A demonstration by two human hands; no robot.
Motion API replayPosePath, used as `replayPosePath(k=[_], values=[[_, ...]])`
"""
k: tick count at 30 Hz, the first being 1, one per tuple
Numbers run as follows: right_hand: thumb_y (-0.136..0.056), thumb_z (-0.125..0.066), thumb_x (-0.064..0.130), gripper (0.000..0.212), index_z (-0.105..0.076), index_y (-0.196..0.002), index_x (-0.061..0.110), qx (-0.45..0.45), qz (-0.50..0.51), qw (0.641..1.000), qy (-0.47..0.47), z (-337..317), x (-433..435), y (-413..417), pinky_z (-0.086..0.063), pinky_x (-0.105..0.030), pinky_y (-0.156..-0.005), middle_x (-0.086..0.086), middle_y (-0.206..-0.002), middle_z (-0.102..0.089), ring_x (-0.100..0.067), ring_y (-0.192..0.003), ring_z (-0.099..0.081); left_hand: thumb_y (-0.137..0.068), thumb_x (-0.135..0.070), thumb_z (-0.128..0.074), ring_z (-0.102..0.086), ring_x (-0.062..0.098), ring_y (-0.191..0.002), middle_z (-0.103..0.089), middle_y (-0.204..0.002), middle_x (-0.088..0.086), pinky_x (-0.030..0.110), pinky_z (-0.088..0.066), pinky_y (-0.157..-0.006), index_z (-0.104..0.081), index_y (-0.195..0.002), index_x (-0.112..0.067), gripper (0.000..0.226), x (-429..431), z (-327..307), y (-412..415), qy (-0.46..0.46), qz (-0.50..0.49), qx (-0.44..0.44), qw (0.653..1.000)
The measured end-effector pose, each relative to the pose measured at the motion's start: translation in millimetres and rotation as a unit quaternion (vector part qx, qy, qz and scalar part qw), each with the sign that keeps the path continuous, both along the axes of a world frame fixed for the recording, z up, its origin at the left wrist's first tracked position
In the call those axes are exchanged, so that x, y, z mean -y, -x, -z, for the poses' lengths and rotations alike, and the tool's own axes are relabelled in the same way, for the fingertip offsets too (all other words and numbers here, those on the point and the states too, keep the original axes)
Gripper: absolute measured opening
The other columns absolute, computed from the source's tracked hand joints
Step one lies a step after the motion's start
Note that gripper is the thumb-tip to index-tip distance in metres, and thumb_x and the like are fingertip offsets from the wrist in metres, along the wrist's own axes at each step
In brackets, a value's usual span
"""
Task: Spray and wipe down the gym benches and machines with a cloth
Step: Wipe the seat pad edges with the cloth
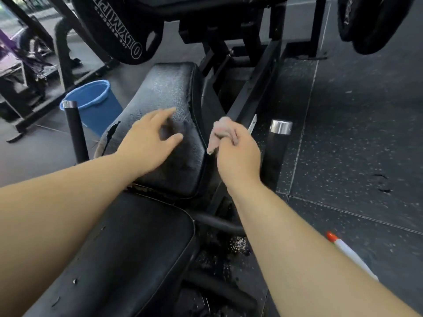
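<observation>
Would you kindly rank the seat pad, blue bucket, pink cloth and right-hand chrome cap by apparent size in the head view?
Seat pad; blue bucket, partly hidden; pink cloth, bunched; right-hand chrome cap.

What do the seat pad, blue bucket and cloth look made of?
Seat pad: black vinyl or leatherette, by its grainy sheen and stitched seam; torn at the left edge. Bucket: probably blue plastic, smooth and matte. Cloth: soft pale fabric, crumpled; weave too blurred to tell.

Blue bucket (100, 115) at left, lettered black weight plate (109, 33) above it, speckled rubber floor (357, 138) at right.
</observation>
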State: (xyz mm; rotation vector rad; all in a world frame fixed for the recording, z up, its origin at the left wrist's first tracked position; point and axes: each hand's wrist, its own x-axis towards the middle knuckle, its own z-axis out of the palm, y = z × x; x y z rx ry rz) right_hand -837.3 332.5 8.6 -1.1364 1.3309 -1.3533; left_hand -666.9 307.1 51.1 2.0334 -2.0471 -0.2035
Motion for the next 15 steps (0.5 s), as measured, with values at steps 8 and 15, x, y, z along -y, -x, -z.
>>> replayPosePath(k=[8, 15], values=[[-0.088, -0.041, 0.0, 0.022, -0.058, -0.096, 0.012, -0.069, -0.014, 0.996, 0.054, -34.3, 133.3, -31.6, -0.039, -0.016, -0.068, -0.011, -0.106, -0.064, -0.017, -0.09, -0.058, -0.086, -0.052, -0.066, -0.019, 0.026, -0.148, -0.006, -0.164, -0.003, 0.038, -0.02, -0.119, -0.007, -0.156, -0.032, 0.094, 37.7, -4.2, 0.8, -0.073, -0.008, 0.071, 0.995], [-0.083, -0.054, 0.019, 0.012, -0.06, -0.074, 0.024, -0.06, -0.031, 0.997, 0.029, -22.9, 146.5, -38.7, -0.053, -0.027, -0.074, 0.008, -0.085, -0.069, -0.009, -0.076, -0.063, -0.09, -0.052, -0.059, 0.002, 0.023, -0.151, 0.012, -0.164, -0.002, 0.04, -0.015, -0.121, 0.007, -0.155, -0.029, 0.096, 41.0, -1.3, -0.2, -0.117, 0.007, 0.062, 0.991]])
